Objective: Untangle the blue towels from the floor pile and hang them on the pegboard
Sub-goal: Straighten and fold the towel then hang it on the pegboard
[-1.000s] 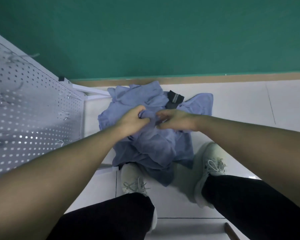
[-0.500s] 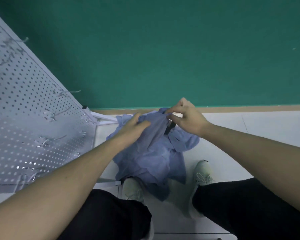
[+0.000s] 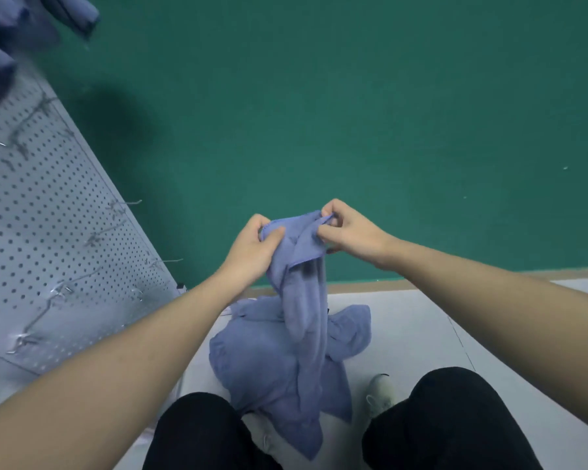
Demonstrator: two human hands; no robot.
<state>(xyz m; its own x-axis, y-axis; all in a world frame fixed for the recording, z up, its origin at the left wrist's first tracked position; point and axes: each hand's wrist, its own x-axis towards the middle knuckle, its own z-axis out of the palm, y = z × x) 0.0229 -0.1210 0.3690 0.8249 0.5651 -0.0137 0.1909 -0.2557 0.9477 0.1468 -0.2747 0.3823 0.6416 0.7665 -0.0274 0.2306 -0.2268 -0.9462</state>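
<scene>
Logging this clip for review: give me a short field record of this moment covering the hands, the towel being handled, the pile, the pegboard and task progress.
left hand: grips the top edge of the lifted towel
right hand: pinches the same edge, close beside the left
lifted towel: blue, held up, hangs in a twisted strand down into the pile
pile: blue towels on the floor, between the person's feet
pegboard: white, at left, several metal hooks bare
hung towels: blue cloth at top left, blurred
progress: lifted towel not yet hung
</scene>
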